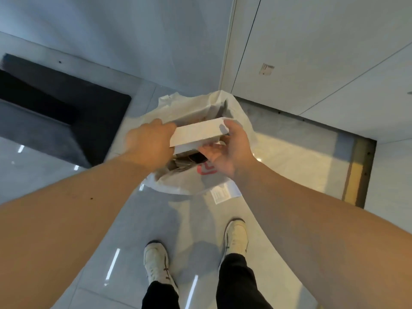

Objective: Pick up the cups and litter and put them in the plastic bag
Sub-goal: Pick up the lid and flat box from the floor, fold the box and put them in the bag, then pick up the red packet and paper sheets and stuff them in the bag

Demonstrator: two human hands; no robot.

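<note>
Hands are meeting over the bag mouth, both on one flat white box (198, 136). Left hand (148, 144) is gripping the box's left end, fingers curled around it, knuckles facing the camera. Right hand (231, 148) is clamping the right end, thumb lying on the top face, fingers wrapping underneath. Box is sitting tilted, right end higher, hanging just above the opening.

White plastic bag (189, 181) is standing on the floor directly under the box, mouth gaping open. Brownish litter (178, 166) is showing inside, too blurred to tell which pieces are cups. Red logo (206, 170) is showing on the bag's near side, partly hidden by the right wrist. White receipt (224, 194) is hanging off the bag's near right edge; cannot tell if it is stuck on.

Glossy grey tile floor (124, 219) is running under everything. Dark mat (55, 117) is lying to the left, apart from the bag. Two pale sneakers (156, 264) are standing near the bag. White wall panels (312, 52) are filling the upper right.
</note>
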